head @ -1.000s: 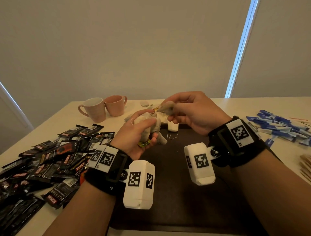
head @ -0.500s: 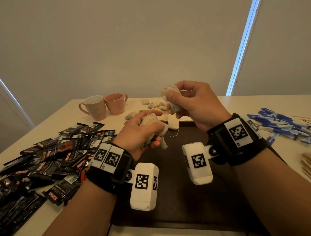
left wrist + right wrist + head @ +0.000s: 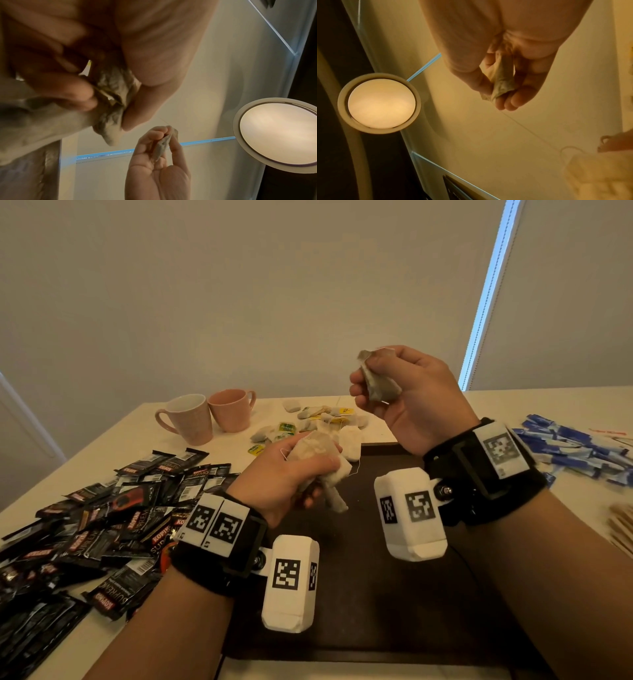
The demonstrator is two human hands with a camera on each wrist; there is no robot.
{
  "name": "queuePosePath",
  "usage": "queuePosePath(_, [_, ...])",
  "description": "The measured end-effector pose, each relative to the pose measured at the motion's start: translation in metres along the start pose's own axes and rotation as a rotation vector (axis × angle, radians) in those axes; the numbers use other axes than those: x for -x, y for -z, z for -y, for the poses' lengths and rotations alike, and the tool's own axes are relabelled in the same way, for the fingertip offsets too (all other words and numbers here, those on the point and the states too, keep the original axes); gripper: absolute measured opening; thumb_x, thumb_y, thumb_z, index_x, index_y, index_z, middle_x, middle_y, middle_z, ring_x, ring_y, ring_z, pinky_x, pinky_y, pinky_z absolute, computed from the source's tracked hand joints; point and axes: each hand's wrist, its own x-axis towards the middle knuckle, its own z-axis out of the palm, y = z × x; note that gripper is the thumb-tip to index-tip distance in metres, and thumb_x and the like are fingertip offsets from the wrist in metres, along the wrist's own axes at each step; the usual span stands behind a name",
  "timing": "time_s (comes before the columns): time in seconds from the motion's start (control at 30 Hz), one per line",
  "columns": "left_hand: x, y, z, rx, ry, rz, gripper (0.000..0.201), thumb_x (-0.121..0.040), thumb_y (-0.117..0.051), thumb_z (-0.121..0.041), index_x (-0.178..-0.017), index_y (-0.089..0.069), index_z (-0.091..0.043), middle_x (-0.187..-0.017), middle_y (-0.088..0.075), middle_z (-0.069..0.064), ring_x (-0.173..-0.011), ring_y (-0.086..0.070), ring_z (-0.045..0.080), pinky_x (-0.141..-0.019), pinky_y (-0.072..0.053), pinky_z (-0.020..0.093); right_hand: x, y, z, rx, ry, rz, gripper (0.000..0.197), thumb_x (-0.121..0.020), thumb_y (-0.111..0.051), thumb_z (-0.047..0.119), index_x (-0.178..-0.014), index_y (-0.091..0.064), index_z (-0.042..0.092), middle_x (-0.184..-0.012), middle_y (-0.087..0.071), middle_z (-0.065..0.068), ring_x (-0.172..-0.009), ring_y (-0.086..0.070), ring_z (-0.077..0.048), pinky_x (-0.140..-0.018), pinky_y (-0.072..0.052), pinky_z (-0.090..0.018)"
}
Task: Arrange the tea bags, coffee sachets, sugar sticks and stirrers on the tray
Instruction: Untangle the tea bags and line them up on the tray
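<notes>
Dark tray [image 3: 370,594] lies on the pale surface [image 3: 113,446] directly before the person. Left hand [image 3: 284,477] hovers over the tray's far edge, grip closed round a bunch of tea bags [image 3: 317,451]. Right hand [image 3: 407,395] is raised above it, grip pinching a single tea bag [image 3: 378,383]; a thin string runs from it toward the bunch. Loose tea bags [image 3: 325,419] lie beyond the tray. Coffee sachets [image 3: 102,525] are heaped to the left, sugar sticks [image 3: 575,450] right, stirrers [image 3: 621,527] at the right edge. Two mugs [image 3: 209,416] stand at the back.
</notes>
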Motion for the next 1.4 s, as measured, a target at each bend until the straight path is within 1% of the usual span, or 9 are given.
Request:
queuePosePath(0.2, [-0.003, 0.003, 0.001, 0.136, 0.001, -0.096, 0.02, -0.095, -0.059, -0.013, -0.114, -0.063, -0.01, -0.075, -0.057, 0.006, -0.049, -0.049, 0.012, -0.04, -0.038, 0.02, 0.001, -0.001, -0.008, 0.34, 0.027, 0.079, 0.017, -0.092, -0.055, -0.006, -0.092, -0.067, 0.006, -0.08, -0.07, -0.016, -0.067, -0.068, -0.024, -0.06, -0.057, -0.032])
queuePosePath(0.37, [-0.005, 0.003, 0.0, 0.223, 0.02, -0.11, 0.025, -0.096, -0.057, -0.02, -0.117, -0.06, -0.007, -0.074, -0.051, 0.006, -0.05, -0.046, 0.01, -0.039, -0.033, 0.018, 0.002, -0.004, -0.016, 0.606, -0.041, 0.222, 0.031, -0.086, -0.051, -0.01, -0.075, -0.075, 0.008, -0.066, -0.067, -0.002, -0.057, -0.054, -0.015, -0.051, -0.041, -0.026])
queuePosePath(0.5, [-0.002, 0.002, -0.003, 0.252, 0.036, -0.118, 0.027, -0.095, -0.058, -0.023, -0.119, -0.06, -0.008, -0.076, -0.053, 0.005, -0.052, -0.046, 0.01, -0.041, -0.032, 0.018, 0.006, -0.007, -0.017, 0.88, -0.004, 0.265, 0.022, -0.091, -0.069, 0.029, -0.082, -0.078, 0.011, -0.056, -0.061, 0.015, -0.053, -0.056, 0.001, -0.053, -0.04, -0.018])
queuePosePath(0.6, [-0.001, 0.001, -0.004, 0.234, 0.037, -0.117, 0.028, -0.093, -0.059, -0.018, -0.12, -0.062, -0.008, -0.079, -0.057, 0.006, -0.053, -0.047, 0.011, -0.043, -0.034, 0.02, 0.008, -0.008, -0.016, 1.138, 0.042, 0.35, 0.036, -0.081, -0.071, 0.054, -0.091, -0.077, 0.02, -0.088, -0.076, 0.006, -0.091, -0.071, -0.013, -0.077, -0.057, -0.032])
queuePosePath(0.67, [-0.001, 0.0, -0.004, 0.234, 0.039, -0.109, 0.027, -0.094, -0.058, -0.02, -0.118, -0.062, -0.007, -0.079, -0.057, 0.007, -0.053, -0.05, 0.012, -0.043, -0.037, 0.02, 0.008, -0.006, -0.015, 1.097, 0.014, 0.355, 0.031, -0.08, -0.074, 0.052, -0.087, -0.076, 0.022, -0.092, -0.076, 0.005, -0.094, -0.07, -0.011, -0.079, -0.056, -0.028])
queuePosePath(0.73, [-0.001, 0.0, -0.004, 0.251, 0.042, -0.104, 0.031, -0.096, -0.055, -0.025, -0.12, -0.06, -0.006, -0.081, -0.06, 0.009, -0.053, -0.053, 0.013, -0.043, -0.041, 0.021, 0.009, -0.006, -0.014, 1.018, -0.022, 0.359, 0.019, -0.082, -0.077, 0.04, -0.081, -0.073, 0.021, -0.063, -0.068, 0.019, -0.065, -0.063, 0.005, -0.057, -0.045, -0.012])
queuePosePath(0.8, [-0.002, 0.001, -0.004, 0.26, 0.035, -0.112, 0.034, -0.097, -0.055, -0.026, -0.124, -0.057, -0.005, -0.085, -0.06, 0.012, -0.055, -0.055, 0.015, -0.045, -0.043, 0.022, 0.007, -0.004, -0.016, 0.947, -0.056, 0.313, 0.013, -0.085, -0.077, 0.029, -0.081, -0.07, 0.019, -0.047, -0.058, 0.017, -0.046, -0.052, 0.003, -0.048, -0.039, -0.011])
queuePosePath(0.93, [-0.003, 0.005, -0.006, 0.293, 0.004, -0.155, 0.024, -0.099, -0.052, -0.026, -0.115, -0.058, -0.009, -0.077, -0.061, 0.01, -0.055, -0.054, 0.016, -0.045, -0.044, 0.023, 0.001, 0.0, -0.015, 0.762, -0.102, 0.176, 0.009, -0.086, -0.075, 0.015, -0.083, -0.067, 0.016, -0.061, -0.062, 0.003, -0.054, -0.05, -0.011, -0.051, -0.041, -0.026])
queuePosePath(1.4, [-0.009, 0.02, -0.005, 0.271, 0.011, -0.288, 0.022, -0.094, -0.06, -0.036, -0.105, -0.059, -0.017, -0.083, -0.058, 0.005, -0.055, -0.052, 0.014, -0.042, -0.039, 0.022, -0.006, 0.006, -0.011, 0.667, -0.047, -0.012, 0.009, -0.087, -0.065, 0.005, -0.082, -0.064, 0.012, -0.072, -0.06, -0.009, -0.055, -0.046, -0.016, -0.046, -0.035, -0.025])
